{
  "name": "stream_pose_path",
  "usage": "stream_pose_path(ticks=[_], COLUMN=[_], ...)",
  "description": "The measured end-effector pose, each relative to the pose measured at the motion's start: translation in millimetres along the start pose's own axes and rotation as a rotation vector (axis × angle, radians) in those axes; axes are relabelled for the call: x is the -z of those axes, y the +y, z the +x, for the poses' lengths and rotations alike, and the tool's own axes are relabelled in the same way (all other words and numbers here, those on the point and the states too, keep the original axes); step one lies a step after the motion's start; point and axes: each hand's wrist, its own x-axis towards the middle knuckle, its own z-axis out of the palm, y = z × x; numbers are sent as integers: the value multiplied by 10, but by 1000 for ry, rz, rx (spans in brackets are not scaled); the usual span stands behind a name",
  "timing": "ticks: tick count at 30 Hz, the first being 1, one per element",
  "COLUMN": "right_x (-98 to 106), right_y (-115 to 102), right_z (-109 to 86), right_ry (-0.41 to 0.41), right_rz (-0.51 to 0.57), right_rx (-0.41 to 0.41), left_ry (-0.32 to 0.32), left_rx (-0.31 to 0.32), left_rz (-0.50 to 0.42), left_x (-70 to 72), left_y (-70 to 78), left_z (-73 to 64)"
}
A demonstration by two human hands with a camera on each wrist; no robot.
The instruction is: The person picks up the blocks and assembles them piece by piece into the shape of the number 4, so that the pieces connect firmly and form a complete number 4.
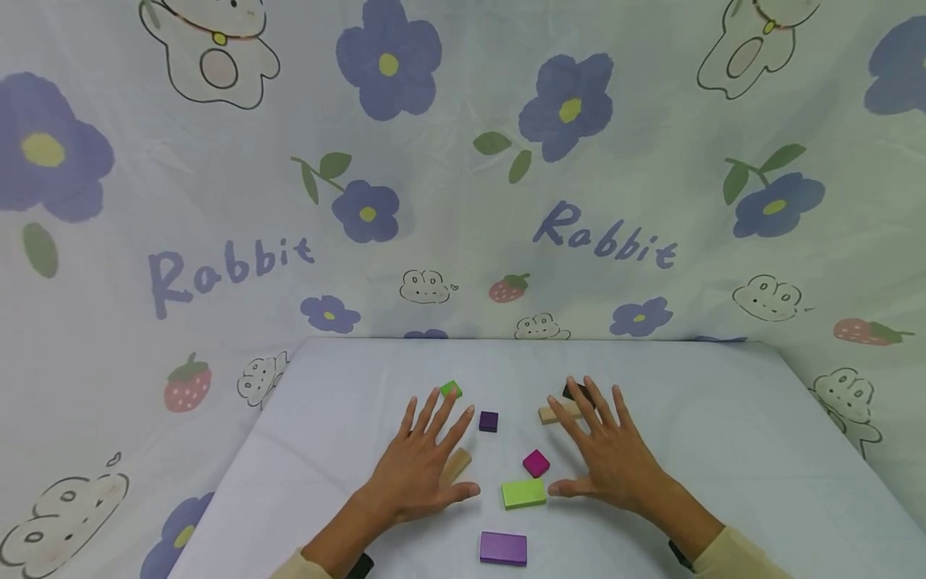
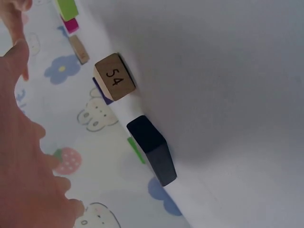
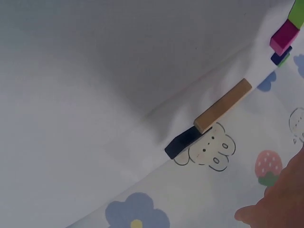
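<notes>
My left hand [image 1: 419, 466] is spread with straight fingers, holding nothing. Partly under it lies a wooden block [image 1: 459, 463], marked 54 in the left wrist view, where a black block [image 2: 152, 149] also stands; the hand hides that one in the head view. Just past the fingertips is a small green block [image 1: 452, 388]. My right hand [image 1: 615, 462], equally spread and without anything in it, partly covers a longer wooden block [image 1: 551, 415] and a black block [image 3: 183, 141]. Between the hands lie a dark purple block [image 1: 489, 421], a magenta block [image 1: 536, 463] and a lime block [image 1: 524, 494].
A violet block [image 1: 503, 548] lies closest to the front of the white table [image 1: 760, 450]. Behind and beside the table hangs a cloth [image 1: 463, 233] printed with flowers, rabbits and strawberries. Dark objects sit by both wrists.
</notes>
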Motion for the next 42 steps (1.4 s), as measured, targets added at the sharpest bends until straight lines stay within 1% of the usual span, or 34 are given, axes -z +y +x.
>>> stream_pose_path(ticks=[4,7,13,21,26,35,42], right_x=[-15,-27,-34,-49,-46,-47,-54], right_y=[-26,-41,-73,-129,-158,-177,-196], right_z=[-5,-6,-5,-7,-4,5,13], right_ry=[-30,-31,-51,-78,-95,-76,-90], right_rz=[-1,-1,0,15,48,67,68], right_rx=[-5,-3,0,-6,-15,16,31], left_ry=[-16,-34,-38,-100,-104,-111,-87], left_rx=[6,15,14,20,2,-5,-7], left_rz=[-35,-45,-65,-73,-80,-52,-40], left_x=[-29,-38,-33,-33,-26,-14,-14], left_y=[34,65,120,194,243,307,342], left_z=[-25,-37,-72,-110,-124,-144,-159])
